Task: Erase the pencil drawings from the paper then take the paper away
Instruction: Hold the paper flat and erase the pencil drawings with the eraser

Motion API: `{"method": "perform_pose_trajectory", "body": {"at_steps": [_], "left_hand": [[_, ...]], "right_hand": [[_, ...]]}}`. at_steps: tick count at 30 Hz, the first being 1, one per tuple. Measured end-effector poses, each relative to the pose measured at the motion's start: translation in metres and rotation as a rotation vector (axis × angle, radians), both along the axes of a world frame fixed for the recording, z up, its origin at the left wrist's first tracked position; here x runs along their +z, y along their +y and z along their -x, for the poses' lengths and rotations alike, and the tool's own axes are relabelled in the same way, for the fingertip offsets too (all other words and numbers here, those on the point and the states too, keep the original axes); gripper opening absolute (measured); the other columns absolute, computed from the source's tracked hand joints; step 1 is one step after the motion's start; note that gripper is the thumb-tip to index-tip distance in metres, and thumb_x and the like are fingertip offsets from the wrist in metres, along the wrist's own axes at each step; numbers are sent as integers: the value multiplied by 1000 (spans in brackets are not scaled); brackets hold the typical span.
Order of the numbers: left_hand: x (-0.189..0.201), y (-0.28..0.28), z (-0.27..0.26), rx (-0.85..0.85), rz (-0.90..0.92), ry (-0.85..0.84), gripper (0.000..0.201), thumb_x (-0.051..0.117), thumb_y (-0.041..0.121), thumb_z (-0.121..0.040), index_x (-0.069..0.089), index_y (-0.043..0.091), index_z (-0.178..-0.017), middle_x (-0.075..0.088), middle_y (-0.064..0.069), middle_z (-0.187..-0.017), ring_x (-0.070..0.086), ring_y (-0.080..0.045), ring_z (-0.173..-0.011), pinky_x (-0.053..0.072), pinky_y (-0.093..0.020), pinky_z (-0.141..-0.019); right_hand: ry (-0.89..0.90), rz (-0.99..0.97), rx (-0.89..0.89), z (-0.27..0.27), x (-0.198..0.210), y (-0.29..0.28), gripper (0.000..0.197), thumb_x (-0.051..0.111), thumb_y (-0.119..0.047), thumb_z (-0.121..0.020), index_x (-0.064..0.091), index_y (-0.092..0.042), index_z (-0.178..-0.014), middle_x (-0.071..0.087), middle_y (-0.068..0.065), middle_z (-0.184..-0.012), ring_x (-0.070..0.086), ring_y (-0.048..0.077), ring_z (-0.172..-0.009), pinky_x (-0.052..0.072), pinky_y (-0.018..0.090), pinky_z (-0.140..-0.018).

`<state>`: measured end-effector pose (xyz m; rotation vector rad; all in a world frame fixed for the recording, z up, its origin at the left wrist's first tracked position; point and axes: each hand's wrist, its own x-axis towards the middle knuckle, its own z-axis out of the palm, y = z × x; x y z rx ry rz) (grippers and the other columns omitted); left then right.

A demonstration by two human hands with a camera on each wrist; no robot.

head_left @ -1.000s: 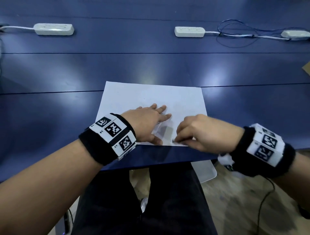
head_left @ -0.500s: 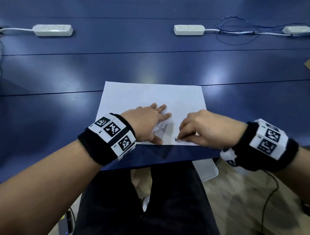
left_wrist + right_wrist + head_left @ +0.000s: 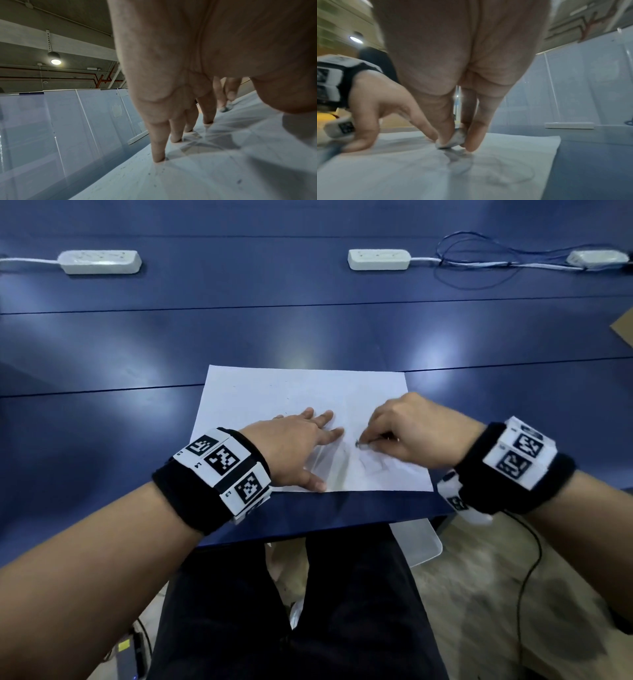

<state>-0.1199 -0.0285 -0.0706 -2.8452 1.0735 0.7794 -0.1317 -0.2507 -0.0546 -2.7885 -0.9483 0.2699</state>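
A white sheet of paper lies on the blue table near its front edge, with faint pencil lines on its near right part. My left hand lies flat on the paper's near left side, fingers spread and pressing down. My right hand pinches a small grey-smudged eraser between thumb and fingers, its tip on the paper just right of the left fingertips. From the head view only the eraser's tip shows.
Three white power strips with tangled cables lie along the far side of the blue table. A brown corner pokes in at the right edge. My legs and a white chair seat are below the table's edge.
My right hand with the eraser has moved away from the paper's near edge, up the sheet and slightly right. The left hand has stayed flat in place.
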Motion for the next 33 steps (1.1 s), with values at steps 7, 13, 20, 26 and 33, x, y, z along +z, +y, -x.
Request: {"method": "perform_pose_trajectory", "body": {"at_steps": [7,13,20,26,33], "left_hand": [[0,1,1,4,-7,1,99,65,57,-81,3,32,-154,-11,5,-161,-4,-20,-149,17,-49,-118],[2,0,1,9,-10,8,97,66,54,-82,4,32,-154,-11,5,-161,-5,-19,-149,15,-48,-119],[1,0,1,-2,-21,-3,98,64,57,-82,2,31,-154,-11,4,-161,-4,-20,-149,17,-48,-118],[3,-1,2,3,-29,-3,98,65,56,-82,3,32,-154,-11,5,-161,-4,-19,-149,15,-47,-119],[2,0,1,1,-27,8,98,64,56,-82,2,31,-154,-12,4,-161,-5,-20,-149,16,-48,-119]], "right_hand": [[127,-6,147,32,2,-1,15,63,-27,-85,73,-29,-97,69,-10,-94,61,10,-85,41,15,-76],[12,-14,-18,-5,0,-7,18,63,-21,-84,74,-28,-97,72,-8,-93,65,14,-87,47,22,-78],[131,-20,132,34,2,-7,17,63,-25,-86,73,-29,-98,69,-10,-95,61,10,-87,46,19,-77],[11,-3,-19,-5,0,-5,19,62,-20,-84,74,-28,-96,72,-9,-94,64,15,-89,51,29,-81],[106,-31,86,28,1,-7,18,59,-29,-86,73,-31,-98,70,-11,-97,63,11,-89,50,26,-79]]}}
